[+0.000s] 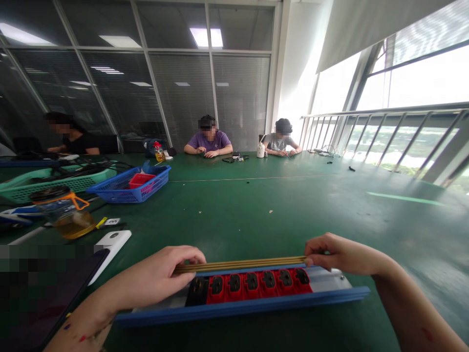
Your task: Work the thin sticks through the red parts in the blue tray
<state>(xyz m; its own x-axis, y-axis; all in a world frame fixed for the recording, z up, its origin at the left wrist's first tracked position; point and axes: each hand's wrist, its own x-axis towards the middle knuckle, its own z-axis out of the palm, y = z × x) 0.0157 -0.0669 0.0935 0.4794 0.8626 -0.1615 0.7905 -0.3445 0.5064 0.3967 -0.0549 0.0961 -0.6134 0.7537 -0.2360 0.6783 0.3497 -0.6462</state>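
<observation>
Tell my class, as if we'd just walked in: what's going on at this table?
A person holds a few thin brass-coloured strips near their ends, one end in the left hand, the other in the right hand. They run along the far edge of a blue-edged housing, which lies on the green table and contains red-and-black modules. Across the table sits a person in purple.

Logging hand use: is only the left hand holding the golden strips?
No, the left hand and right hand each hold one end of the golden strips.
</observation>
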